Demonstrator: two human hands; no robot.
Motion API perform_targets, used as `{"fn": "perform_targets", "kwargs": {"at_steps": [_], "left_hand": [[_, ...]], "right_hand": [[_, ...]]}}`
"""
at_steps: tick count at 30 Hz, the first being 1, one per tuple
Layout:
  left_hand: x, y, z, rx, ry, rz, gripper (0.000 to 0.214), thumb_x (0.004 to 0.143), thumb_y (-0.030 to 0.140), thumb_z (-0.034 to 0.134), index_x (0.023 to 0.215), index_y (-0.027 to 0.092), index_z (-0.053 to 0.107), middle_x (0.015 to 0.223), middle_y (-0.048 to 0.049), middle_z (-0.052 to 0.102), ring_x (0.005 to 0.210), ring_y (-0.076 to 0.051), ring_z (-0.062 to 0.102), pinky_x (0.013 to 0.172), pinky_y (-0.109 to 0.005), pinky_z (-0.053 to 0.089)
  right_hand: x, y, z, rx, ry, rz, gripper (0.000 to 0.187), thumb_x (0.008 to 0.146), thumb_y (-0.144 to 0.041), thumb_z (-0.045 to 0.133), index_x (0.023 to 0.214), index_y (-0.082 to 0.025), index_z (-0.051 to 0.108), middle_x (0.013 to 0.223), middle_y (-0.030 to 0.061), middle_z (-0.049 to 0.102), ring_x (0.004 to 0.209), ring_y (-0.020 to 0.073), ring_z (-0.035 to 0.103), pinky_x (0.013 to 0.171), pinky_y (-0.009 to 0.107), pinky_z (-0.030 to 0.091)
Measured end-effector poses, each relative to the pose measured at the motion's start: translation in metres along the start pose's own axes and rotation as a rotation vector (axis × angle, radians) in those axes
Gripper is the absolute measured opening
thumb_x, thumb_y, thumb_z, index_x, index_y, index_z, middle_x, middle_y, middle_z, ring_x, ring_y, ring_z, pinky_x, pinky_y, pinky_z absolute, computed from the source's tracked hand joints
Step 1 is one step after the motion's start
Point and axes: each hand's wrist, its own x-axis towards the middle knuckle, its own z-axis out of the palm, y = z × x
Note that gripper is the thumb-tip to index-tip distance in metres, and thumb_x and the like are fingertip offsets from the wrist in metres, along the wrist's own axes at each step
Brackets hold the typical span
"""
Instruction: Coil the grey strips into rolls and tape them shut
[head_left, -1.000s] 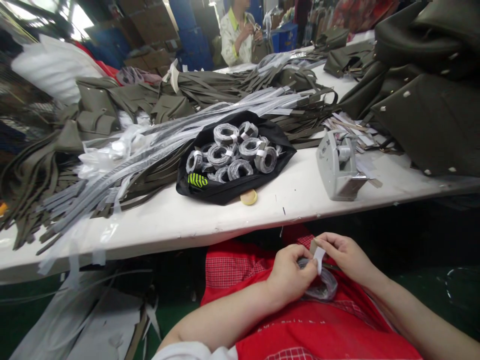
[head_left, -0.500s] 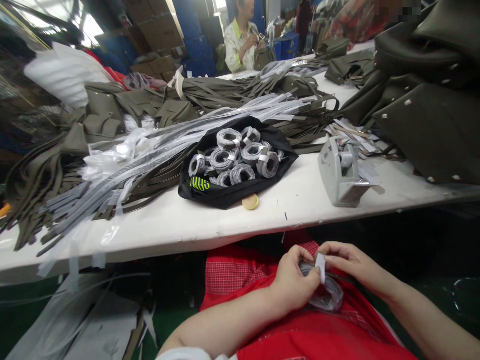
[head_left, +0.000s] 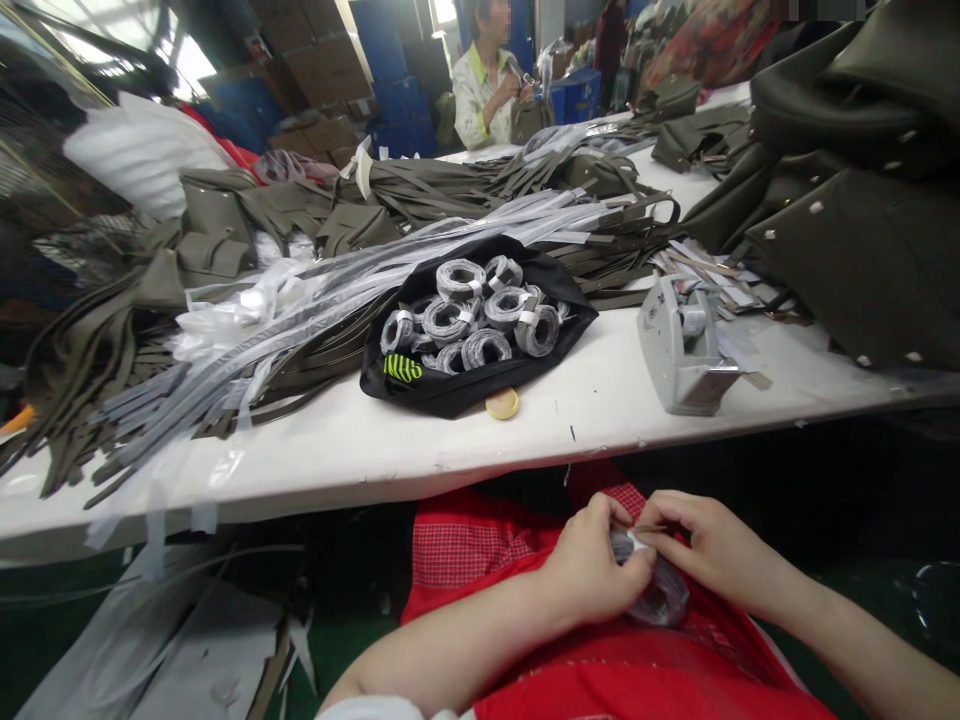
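Over my red apron, a coiled strap in clear plastic is held low in front of me. My left hand is closed around the coil's left side, its thumb near a white paper band. My right hand pinches at the band, with a thin dark strip between thumb and finger; what the strip is I cannot make out. Fingers partly hide the band and the top of the coil. On the table ahead, a black bag holds several similar coils with white bands.
A grey tape dispenser stands near the front edge of the white table. Beside the bag lies a round yellowish disc. Dark straps and plastic-wrapped ones spread leftward; olive bag pieces pile up right. Another person works across the table.
My right fingers have moved down and in over the coil. The white band's end, which stood up before, now lies flatter against the coil. The table things stay put.
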Motion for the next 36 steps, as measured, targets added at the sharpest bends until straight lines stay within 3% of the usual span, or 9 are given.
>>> {"fn": "perform_targets", "kwargs": {"at_steps": [3,6,12,15,19,21,25,29,36], "left_hand": [[0.008,-0.008,-0.008,-0.057,-0.155,-0.089,0.022,0.076,0.038,0.066,0.083,0.018,0.062,0.074,-0.0031,0.064,0.067,-0.018,0.057,0.062,-0.029,0.043],[0.016,-0.011,-0.011,-0.457,-0.243,-0.224,0.029,0.065,0.038,0.071,0.081,0.015,0.064,0.064,-0.0009,0.062,0.057,-0.014,0.055,0.056,-0.026,0.044],[0.021,0.000,-0.006,-0.794,-0.142,-0.291,0.049,0.054,0.053,0.081,0.074,0.013,0.061,0.060,-0.0002,0.060,0.050,-0.010,0.051,0.052,-0.025,0.045],[0.023,0.000,-0.007,-0.772,-0.145,-0.226,0.059,0.051,0.059,0.085,0.078,0.012,0.063,0.063,-0.0018,0.062,0.052,-0.011,0.053,0.052,-0.025,0.045],[0.030,-0.001,-0.017,-0.726,-0.050,-0.161,0.059,0.057,0.061,0.082,0.082,0.012,0.062,0.062,-0.0016,0.062,0.051,-0.011,0.053,0.051,-0.024,0.044],[0.032,0.001,-0.019,-0.679,-0.004,-0.126,0.056,0.061,0.061,0.080,0.083,0.012,0.062,0.063,-0.0019,0.062,0.051,-0.010,0.053,0.050,-0.023,0.043],[0.031,0.004,-0.013,-0.612,0.035,-0.100,0.052,0.064,0.058,0.077,0.083,0.012,0.061,0.062,-0.0006,0.060,0.050,-0.010,0.052,0.050,-0.023,0.044],[0.034,-0.009,0.001,-0.591,0.036,-0.074,0.049,0.068,0.057,0.076,0.083,0.012,0.061,0.063,-0.0013,0.061,0.048,-0.009,0.052,0.048,-0.022,0.041],[0.039,-0.014,-0.001,-0.582,0.075,-0.080,0.045,0.069,0.055,0.075,0.081,0.014,0.060,0.061,-0.0004,0.060,0.048,-0.009,0.050,0.048,-0.022,0.040]], "right_hand": [[-0.016,-0.001,0.008,-0.211,0.018,-0.198,0.027,0.096,-0.018,0.044,0.109,-0.023,0.067,0.107,0.0064,0.073,0.099,0.0220,0.068,0.089,0.037,0.055],[-0.030,0.003,0.017,-0.359,0.111,-0.322,0.040,0.097,-0.018,0.045,0.136,-0.023,0.054,0.132,0.0109,0.065,0.119,0.0235,0.063,0.102,0.039,0.054],[-0.037,0.006,0.018,-0.334,0.265,-0.415,0.042,0.096,-0.015,0.046,0.136,-0.024,0.056,0.132,0.0100,0.065,0.118,0.0219,0.063,0.100,0.033,0.055],[-0.031,0.006,-0.004,-0.266,0.366,-0.386,0.031,0.096,-0.017,0.046,0.119,-0.028,0.065,0.118,0.0048,0.071,0.108,0.0186,0.068,0.092,0.028,0.057],[-0.012,0.016,-0.059,-0.331,0.911,-0.227,0.022,0.095,-0.032,0.052,0.112,-0.026,0.065,0.113,0.0070,0.071,0.102,0.0243,0.067,0.092,0.036,0.054],[0.005,0.025,-0.089,-0.341,1.036,-0.118,0.031,0.094,-0.043,0.050,0.112,-0.022,0.066,0.114,0.0115,0.069,0.105,0.0302,0.065,0.096,0.044,0.050],[0.052,0.045,-0.127,-0.190,0.888,0.040,0.045,0.088,-0.055,0.045,0.092,-0.021,0.073,0.103,0.0139,0.071,0.106,0.0356,0.064,0.095,0.050,0.047],[0.080,0.049,-0.133,-0.068,0.846,0.055,0.043,0.085,-0.054,0.047,0.075,-0.021,0.073,0.084,0.0105,0.075,0.087,0.0309,0.070,0.081,0.043,0.054],[0.038,0.060,-0.096,0.016,0.870,0.166,0.037,0.084,-0.058,0.058,0.077,-0.023,0.070,0.075,0.0037,0.074,0.077,0.0267,0.069,0.071,0.034,0.052]]}}
